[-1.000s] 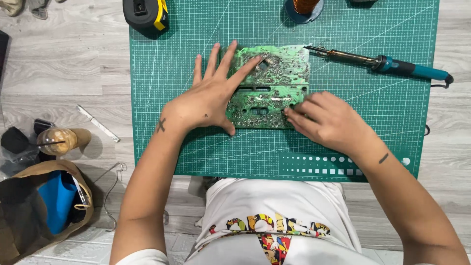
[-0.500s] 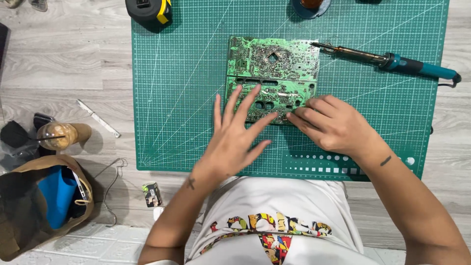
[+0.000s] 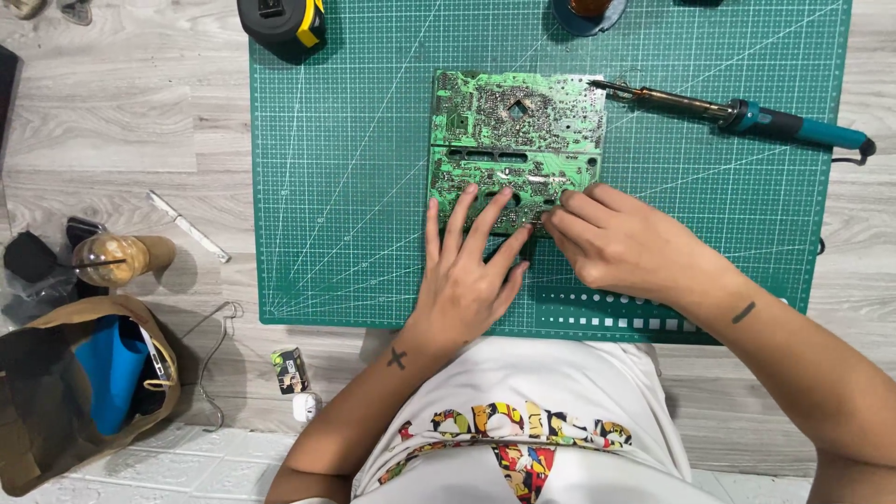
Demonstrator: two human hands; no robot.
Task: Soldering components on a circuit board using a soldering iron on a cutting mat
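Note:
A green circuit board [image 3: 515, 131] lies solder side up on the green cutting mat [image 3: 345, 187]. My left hand [image 3: 467, 271] rests flat with its fingers spread, the fingertips on the board's near edge. My right hand [image 3: 621, 245] sits at the board's near right corner, its curled fingertips pressing on that corner. Neither hand has lifted the board. A soldering iron [image 3: 747, 117] with a teal handle lies on the mat to the right of the board, its tip near the board's far right corner.
A black and yellow tape measure [image 3: 280, 23] sits at the mat's far left corner. A dark round holder [image 3: 586, 14] stands at the far edge. Left of the mat are a metal strip [image 3: 187, 224], a lidded drink cup [image 3: 112, 259] and a brown bag [image 3: 75, 392].
My left hand has drawn back from on top of the board to its near edge. My right hand stays at the near right corner. The view has shifted slightly.

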